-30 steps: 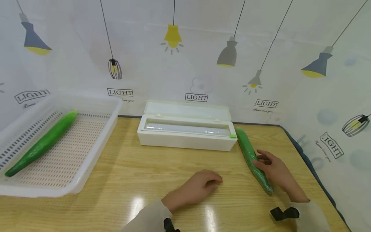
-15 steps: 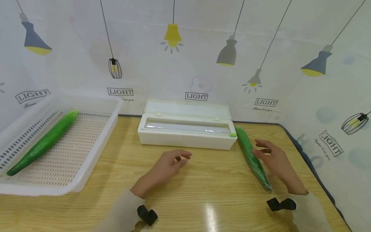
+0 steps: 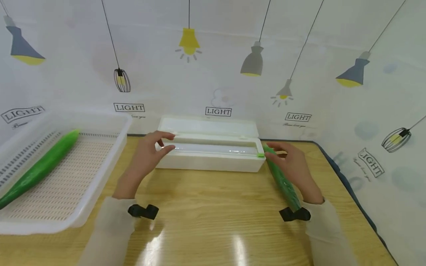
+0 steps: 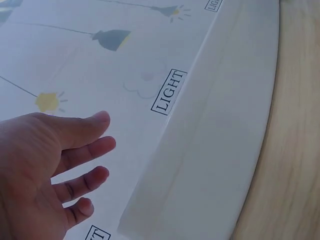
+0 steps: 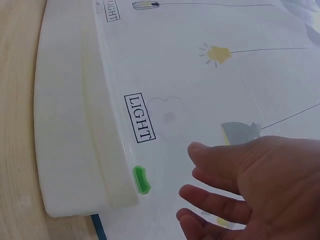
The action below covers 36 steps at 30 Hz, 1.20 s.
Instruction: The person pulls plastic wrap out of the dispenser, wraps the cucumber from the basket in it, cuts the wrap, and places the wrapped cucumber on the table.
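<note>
A white cling film dispenser stands at the back of the table, its lid tipped back and a roll of film inside. A green slide cutter sits at its right end. My left hand is at the dispenser's left end, thumb and fingers apart with nothing between them. At the other end my right hand holds nothing; its fingers are loosely bent close to the cutter. In the right wrist view a gap shows between that hand and the dispenser. Below the right hand lies a film-wrapped cucumber, partly hidden.
On the left, a white plastic basket contains another cucumber. The wooden table meets a wall covering printed with lamps right behind the dispenser. A dark edge runs along the table's right side.
My left hand has moved left and forward to the dispenser's left end. My right hand has left the wrapped cucumber's side and moved forward to the dispenser's right end. The view has shifted slightly.
</note>
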Motion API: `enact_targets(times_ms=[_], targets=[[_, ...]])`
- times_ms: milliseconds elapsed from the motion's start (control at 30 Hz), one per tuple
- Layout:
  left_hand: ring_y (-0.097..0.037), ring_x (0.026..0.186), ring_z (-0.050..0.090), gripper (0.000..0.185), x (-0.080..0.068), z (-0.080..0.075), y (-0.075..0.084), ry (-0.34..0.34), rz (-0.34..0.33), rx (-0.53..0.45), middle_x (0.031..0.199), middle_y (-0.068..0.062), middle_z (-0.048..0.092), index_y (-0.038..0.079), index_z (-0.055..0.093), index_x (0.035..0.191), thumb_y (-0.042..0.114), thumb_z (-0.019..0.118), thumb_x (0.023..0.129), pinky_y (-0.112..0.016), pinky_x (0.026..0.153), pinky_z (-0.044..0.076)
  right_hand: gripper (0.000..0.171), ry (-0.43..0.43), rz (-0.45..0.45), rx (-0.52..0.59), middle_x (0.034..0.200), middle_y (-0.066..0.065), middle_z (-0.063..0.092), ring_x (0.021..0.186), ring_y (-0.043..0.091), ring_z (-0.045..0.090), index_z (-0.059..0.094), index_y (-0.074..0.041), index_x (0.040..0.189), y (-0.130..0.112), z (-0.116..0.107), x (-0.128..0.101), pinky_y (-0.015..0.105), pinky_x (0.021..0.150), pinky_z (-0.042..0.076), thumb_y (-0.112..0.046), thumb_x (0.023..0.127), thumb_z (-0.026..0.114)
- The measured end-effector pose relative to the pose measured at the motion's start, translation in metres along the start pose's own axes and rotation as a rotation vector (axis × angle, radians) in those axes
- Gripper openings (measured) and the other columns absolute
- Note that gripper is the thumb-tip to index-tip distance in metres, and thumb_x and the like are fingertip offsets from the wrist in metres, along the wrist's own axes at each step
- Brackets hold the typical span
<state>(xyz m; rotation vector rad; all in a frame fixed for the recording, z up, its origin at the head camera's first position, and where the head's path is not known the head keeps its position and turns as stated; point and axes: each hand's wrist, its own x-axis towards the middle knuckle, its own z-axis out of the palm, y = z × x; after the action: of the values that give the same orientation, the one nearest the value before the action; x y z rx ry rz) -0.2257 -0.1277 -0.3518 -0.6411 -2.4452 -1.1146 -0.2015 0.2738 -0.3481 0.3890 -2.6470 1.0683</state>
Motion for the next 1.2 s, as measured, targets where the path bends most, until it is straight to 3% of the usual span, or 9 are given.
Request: enact_targets(times_ms=[67,167,233,333,533,833,1033,1200], targets=[[-0.024,0.084,0.054,0.029,0.002,-0.003,-0.007,-0.060,-0.044,0.020,0.109,-0.011,0.066,0.002,0.065,0.115,0.009,0.071,0.087,-0.039,0.076,0.044,0.039,-0.041,0.005,0.002,0.120,0.016,0.061,0.107,0.034,0.055,0.061,-0.002,0.124,-0.001,0.004,0.007,0.045,0.085,0.049,-0.022,0.091,0.067],[-0.028,0.088,0.053,0.030,0.005,-0.002,-0.016,-0.147,-0.101,0.067,0.111,-0.012,0.065,0.003,0.066,0.116,0.013,0.070,0.088,-0.045,0.082,0.043,0.040,-0.101,0.027,-0.002,0.121,0.014,0.062,0.106,0.034,0.057,0.062,-0.004,0.124,0.001,0.011,0.015,0.044,0.085,0.049,-0.023,0.090,0.069],[-0.028,0.088,0.053,0.031,0.006,0.000,-0.021,-0.186,-0.125,0.095,0.111,-0.012,0.065,0.003,0.066,0.117,0.015,0.070,0.089,-0.044,0.082,0.043,0.040,-0.133,0.035,-0.027,0.124,0.013,0.061,0.105,0.034,0.058,0.062,-0.005,0.124,0.003,0.015,0.019,0.045,0.086,0.049,-0.024,0.090,0.070],[-0.028,0.086,0.051,0.032,0.008,0.002,-0.025,-0.203,-0.136,0.132,0.109,-0.012,0.066,0.003,0.067,0.117,0.017,0.070,0.088,-0.041,0.071,0.042,0.039,-0.163,0.017,-0.078,0.125,0.015,0.060,0.105,0.034,0.058,0.064,-0.005,0.122,0.005,0.021,0.024,0.047,0.087,0.047,-0.024,0.089,0.071],[-0.029,0.089,0.051,0.029,0.010,0.003,-0.026,-0.175,-0.102,0.186,0.108,-0.014,0.067,0.002,0.069,0.114,0.017,0.069,0.089,-0.044,0.075,0.044,0.034,-0.167,-0.056,-0.135,0.122,0.017,0.061,0.114,0.037,0.051,0.068,-0.003,0.116,0.003,0.029,0.031,0.051,0.094,0.040,-0.019,0.086,0.073],[-0.030,0.086,0.054,0.022,0.010,0.010,-0.029,-0.075,-0.002,0.260,0.095,-0.013,0.070,0.000,0.073,0.102,0.014,0.073,0.084,-0.043,0.076,0.044,0.022,-0.124,-0.046,-0.154,0.114,0.017,0.064,0.116,0.037,0.049,0.072,-0.005,0.107,0.002,0.035,0.032,0.052,0.097,0.037,-0.017,0.089,0.070],[-0.027,0.080,0.052,0.010,0.009,0.014,-0.032,-0.042,0.007,0.263,0.082,-0.010,0.067,0.001,0.073,0.087,0.010,0.072,0.084,-0.040,0.071,0.044,0.013,-0.068,-0.104,-0.178,0.101,0.012,0.068,0.104,0.033,0.053,0.075,-0.006,0.095,0.005,0.040,0.032,0.049,0.088,0.042,-0.015,0.088,0.070],[-0.028,0.077,0.053,0.007,0.007,0.021,-0.036,0.046,0.066,0.253,0.081,-0.010,0.065,0.000,0.070,0.086,0.007,0.070,0.085,-0.039,0.070,0.045,0.011,-0.018,-0.153,-0.184,0.093,0.011,0.070,0.091,0.030,0.056,0.075,-0.004,0.092,0.007,0.043,0.033,0.044,0.077,0.044,-0.013,0.089,0.069]])
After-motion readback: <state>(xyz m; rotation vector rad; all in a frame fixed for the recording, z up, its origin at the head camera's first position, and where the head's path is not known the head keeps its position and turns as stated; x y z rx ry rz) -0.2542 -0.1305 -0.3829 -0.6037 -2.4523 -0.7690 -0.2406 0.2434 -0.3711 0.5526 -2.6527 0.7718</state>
